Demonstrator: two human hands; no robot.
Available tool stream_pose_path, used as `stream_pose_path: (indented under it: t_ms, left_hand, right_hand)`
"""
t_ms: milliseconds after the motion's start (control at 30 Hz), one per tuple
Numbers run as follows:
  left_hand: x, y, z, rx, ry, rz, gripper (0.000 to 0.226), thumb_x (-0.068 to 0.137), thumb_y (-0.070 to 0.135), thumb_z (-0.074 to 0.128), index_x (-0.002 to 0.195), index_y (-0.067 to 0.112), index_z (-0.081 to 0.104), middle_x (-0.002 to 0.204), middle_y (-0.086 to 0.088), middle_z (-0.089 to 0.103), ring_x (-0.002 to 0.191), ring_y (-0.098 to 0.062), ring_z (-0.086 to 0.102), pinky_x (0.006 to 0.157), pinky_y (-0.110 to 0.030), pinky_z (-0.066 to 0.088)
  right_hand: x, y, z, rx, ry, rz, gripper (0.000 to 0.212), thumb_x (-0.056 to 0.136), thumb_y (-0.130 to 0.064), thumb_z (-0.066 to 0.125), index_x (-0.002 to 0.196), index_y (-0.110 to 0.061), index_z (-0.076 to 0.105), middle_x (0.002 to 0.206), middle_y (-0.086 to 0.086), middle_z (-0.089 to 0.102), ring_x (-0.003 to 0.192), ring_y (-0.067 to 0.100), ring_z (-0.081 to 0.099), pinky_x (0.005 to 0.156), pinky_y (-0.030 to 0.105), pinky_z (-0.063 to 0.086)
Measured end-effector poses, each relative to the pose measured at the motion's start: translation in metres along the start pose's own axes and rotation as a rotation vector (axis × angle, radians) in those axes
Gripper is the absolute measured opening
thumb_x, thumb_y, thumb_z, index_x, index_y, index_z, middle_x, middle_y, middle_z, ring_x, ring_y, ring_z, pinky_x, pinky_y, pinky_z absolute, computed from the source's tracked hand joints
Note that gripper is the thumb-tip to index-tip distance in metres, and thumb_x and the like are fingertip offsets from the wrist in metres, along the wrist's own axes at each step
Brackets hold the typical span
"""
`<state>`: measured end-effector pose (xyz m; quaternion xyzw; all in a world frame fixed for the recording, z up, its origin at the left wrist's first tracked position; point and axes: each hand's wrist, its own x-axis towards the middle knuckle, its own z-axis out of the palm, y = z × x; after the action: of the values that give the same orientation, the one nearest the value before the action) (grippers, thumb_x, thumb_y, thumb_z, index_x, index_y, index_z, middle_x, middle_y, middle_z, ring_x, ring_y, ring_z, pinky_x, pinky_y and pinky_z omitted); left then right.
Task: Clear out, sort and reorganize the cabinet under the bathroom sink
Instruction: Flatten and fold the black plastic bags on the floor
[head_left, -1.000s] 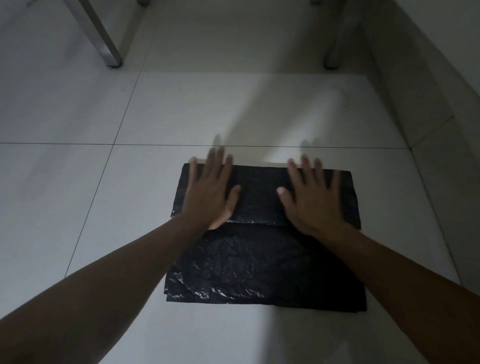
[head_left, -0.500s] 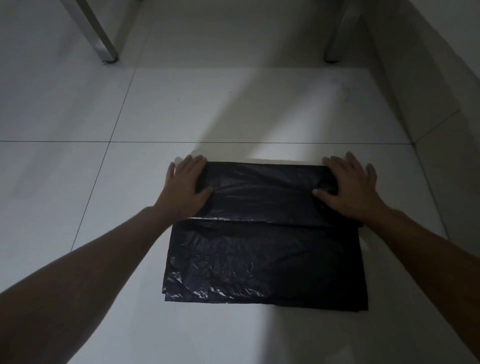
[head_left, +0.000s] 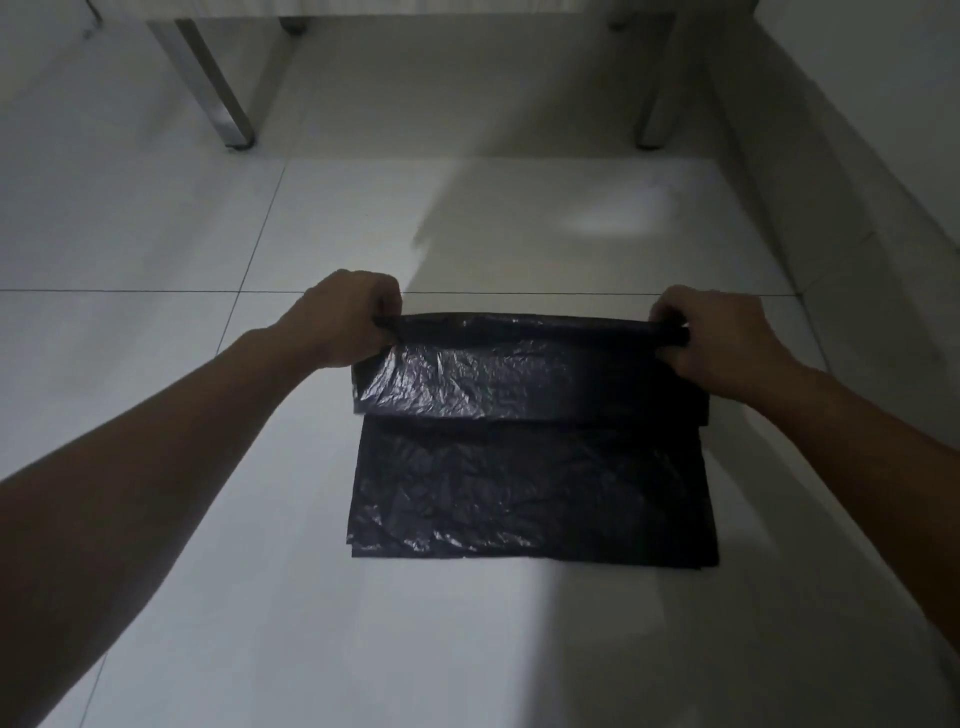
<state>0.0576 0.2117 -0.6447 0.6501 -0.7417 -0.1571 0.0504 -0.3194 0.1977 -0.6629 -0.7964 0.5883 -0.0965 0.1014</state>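
1. Biggest thing first: the pale glossy tiled floor (head_left: 156, 597) is the work surface. It runs out on all sides of the fingers, and two grey metal legs (head_left: 228, 104) of some furniture stand well beyond them at the far end.

2. The flat, crinkly black plastic bin bag (head_left: 530, 483) lies on the floor between the two hands and stretches back toward the person. Its far part is doubled over, with the fold's loose edge lying just on the near side of the fingers.

3. Looks to me like the next fold or roll is starting. To do it well I'd keep both ends level, pull the far edge taut so it doesn't sag in the middle, then bring it straight toward the body and press out the air. This thin plastic will probably slip and spring back if let go early.

4. Left hand (head_left: 343, 322): fingers curled tight, pinching the bag's far left corner, which is bunched up inside the grip.

5. Right hand (head_left: 722, 338): same deal, fingers curled and pinching the far right corner. Neither hand is spread at all.
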Motion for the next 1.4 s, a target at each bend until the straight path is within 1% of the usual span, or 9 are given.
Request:
stream_pose_path:
  t_ms: [200,333,433,600,800,933,1067,1167,1400]
  left_hand:
    - [-0.071,0.015,0.004,-0.015,0.218,0.234,0.018,0.075,0.001,0.064,0.086,0.015,0.064,0.086,0.003,0.058,0.084,-0.018,0.052,0.064,-0.032,0.045]
    - [-0.112,0.010,0.034,0.015,0.192,0.387,0.019,0.070,0.013,0.047,0.085,0.015,0.060,0.087,0.000,0.057,0.082,-0.020,0.053,0.056,-0.029,0.045]
    - [-0.131,0.007,0.057,0.048,0.105,0.433,0.021,0.062,0.002,0.061,0.079,0.014,0.056,0.082,0.000,0.053,0.076,-0.021,0.048,0.060,-0.025,0.035]
    - [-0.149,0.005,0.085,0.068,0.049,0.415,0.027,0.055,0.004,0.067,0.077,0.014,0.054,0.087,0.001,0.050,0.079,-0.021,0.045,0.070,-0.029,0.038]
    - [-0.147,0.022,0.082,-0.013,0.129,0.340,0.025,0.059,0.021,0.063,0.079,0.009,0.054,0.091,-0.003,0.052,0.086,-0.027,0.045,0.081,-0.038,0.039]
    - [-0.117,0.062,0.090,0.017,0.220,0.301,0.036,0.072,0.021,0.056,0.102,0.000,0.061,0.111,-0.016,0.057,0.105,-0.037,0.050,0.095,-0.047,0.039]
    - [-0.097,0.090,0.114,0.114,0.120,0.257,0.059,0.083,0.027,0.041,0.135,-0.002,0.048,0.146,-0.020,0.041,0.139,-0.038,0.032,0.114,-0.053,0.025]
    - [-0.091,0.089,0.130,0.188,0.066,0.247,0.058,0.095,0.032,0.034,0.143,-0.001,0.039,0.154,-0.019,0.031,0.145,-0.035,0.024,0.116,-0.055,0.023]
    - [-0.097,0.061,0.148,0.256,0.006,0.188,0.074,0.098,0.058,0.019,0.150,0.007,0.031,0.158,-0.013,0.026,0.147,-0.029,0.019,0.117,-0.053,0.017]
  right_hand:
    - [-0.062,0.002,0.000,-0.023,0.270,-0.223,0.018,0.065,-0.005,0.067,0.083,-0.009,0.068,0.075,0.008,0.062,0.071,0.029,0.057,0.074,0.036,0.040]
    - [-0.109,-0.003,0.022,-0.063,0.249,-0.222,0.026,0.056,-0.005,0.066,0.082,-0.007,0.065,0.083,0.010,0.060,0.080,0.033,0.056,0.080,0.034,0.033]
    - [-0.129,0.001,0.043,-0.060,0.150,-0.226,0.040,0.047,0.005,0.077,0.083,-0.006,0.064,0.090,0.012,0.061,0.083,0.033,0.057,0.080,0.037,0.038]
    - [-0.148,0.003,0.060,-0.151,-0.026,-0.154,0.053,0.046,-0.002,0.086,0.094,-0.008,0.064,0.119,0.020,0.058,0.107,0.038,0.055,0.092,0.054,0.043]
    - [-0.142,-0.011,0.051,-0.065,-0.153,-0.087,0.051,0.055,-0.034,0.058,0.102,-0.017,0.057,0.143,0.014,0.041,0.138,0.035,0.032,0.111,0.059,0.018]
    - [-0.117,-0.054,0.059,0.035,-0.020,-0.109,0.043,0.077,-0.030,0.048,0.115,-0.013,0.056,0.142,0.014,0.044,0.136,0.033,0.037,0.114,0.055,0.023]
    - [-0.095,-0.094,0.084,-0.048,-0.045,-0.060,0.055,0.093,-0.030,0.037,0.144,-0.010,0.038,0.156,0.013,0.030,0.146,0.029,0.022,0.119,0.052,0.017]
    - [-0.088,-0.102,0.103,-0.147,-0.128,-0.053,0.059,0.099,-0.039,0.030,0.151,-0.013,0.025,0.161,0.009,0.017,0.149,0.028,0.011,0.118,0.054,0.012]
    - [-0.097,-0.083,0.113,-0.282,-0.186,-0.060,0.072,0.093,-0.063,0.021,0.151,-0.021,0.030,0.158,0.011,0.027,0.146,0.030,0.023,0.116,0.061,0.013]
